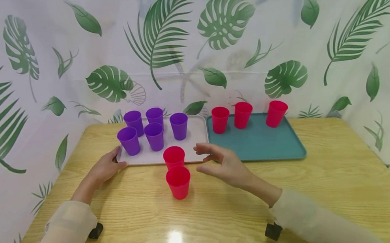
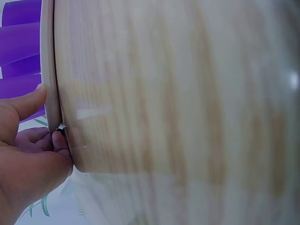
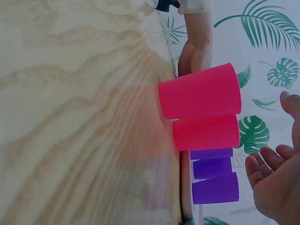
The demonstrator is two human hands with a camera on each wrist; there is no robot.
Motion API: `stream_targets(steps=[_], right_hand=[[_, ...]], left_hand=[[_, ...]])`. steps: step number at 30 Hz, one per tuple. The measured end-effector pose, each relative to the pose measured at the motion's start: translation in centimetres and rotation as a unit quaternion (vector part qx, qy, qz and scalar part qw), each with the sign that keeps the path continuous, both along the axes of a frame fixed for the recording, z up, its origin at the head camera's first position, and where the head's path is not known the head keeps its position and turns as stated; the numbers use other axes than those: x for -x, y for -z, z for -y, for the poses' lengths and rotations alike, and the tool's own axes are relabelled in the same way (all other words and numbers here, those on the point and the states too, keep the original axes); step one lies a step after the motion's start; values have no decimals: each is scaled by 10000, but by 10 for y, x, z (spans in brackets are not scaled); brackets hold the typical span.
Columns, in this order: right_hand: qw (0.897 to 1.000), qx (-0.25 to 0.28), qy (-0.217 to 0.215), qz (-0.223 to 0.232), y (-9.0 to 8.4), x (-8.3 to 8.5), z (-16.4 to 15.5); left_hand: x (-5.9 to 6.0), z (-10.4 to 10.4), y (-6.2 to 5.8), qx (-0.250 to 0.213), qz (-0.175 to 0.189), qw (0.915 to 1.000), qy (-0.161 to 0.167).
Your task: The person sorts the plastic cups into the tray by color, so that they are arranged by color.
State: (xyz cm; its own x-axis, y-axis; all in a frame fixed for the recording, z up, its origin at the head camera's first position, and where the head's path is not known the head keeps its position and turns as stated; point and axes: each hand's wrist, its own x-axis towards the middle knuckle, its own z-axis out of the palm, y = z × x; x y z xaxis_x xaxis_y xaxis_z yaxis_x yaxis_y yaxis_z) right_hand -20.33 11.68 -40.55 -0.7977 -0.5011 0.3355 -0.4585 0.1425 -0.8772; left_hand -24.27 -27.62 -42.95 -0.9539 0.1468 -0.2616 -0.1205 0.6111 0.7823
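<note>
My left hand (image 1: 105,168) grips the left end of the white tray (image 1: 147,158). The left wrist view shows the thumb on the tray's rim (image 2: 49,65) and the other fingers curled at its lower corner. Several purple cups (image 1: 128,141) stand upright on that tray. Two red cups stand in front of it, a nearer one (image 1: 179,184) partly hiding a farther one (image 1: 174,155). My right hand (image 1: 228,167) hovers just right of these red cups, thumb and fingers apart and holding nothing. In the right wrist view its fingers (image 3: 265,161) are loosely bent, away from the cups.
A teal tray (image 1: 269,145) adjoins the white one on the right. It carries three red cups, with one (image 1: 276,113) near its right end. Behind the wooden table (image 1: 138,222) hangs a leaf-patterned cloth (image 1: 170,21).
</note>
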Motion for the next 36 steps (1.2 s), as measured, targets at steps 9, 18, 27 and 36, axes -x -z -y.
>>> stream_targets(steps=[9,18,27,36], right_hand=[[9995,-50,-186,254,9,-9,6],[9983,-168,-417,359,19,-12,15],[9976,-342,-466,391,25,-12,26],[9958,-484,-500,589,25,-12,35]], left_hand=[[0,-1,-1,-81,48,10000,-11],[0,0,0,-127,44,9999,14],[0,0,1,-140,17,9999,15],[0,0,0,-100,29,9999,12]])
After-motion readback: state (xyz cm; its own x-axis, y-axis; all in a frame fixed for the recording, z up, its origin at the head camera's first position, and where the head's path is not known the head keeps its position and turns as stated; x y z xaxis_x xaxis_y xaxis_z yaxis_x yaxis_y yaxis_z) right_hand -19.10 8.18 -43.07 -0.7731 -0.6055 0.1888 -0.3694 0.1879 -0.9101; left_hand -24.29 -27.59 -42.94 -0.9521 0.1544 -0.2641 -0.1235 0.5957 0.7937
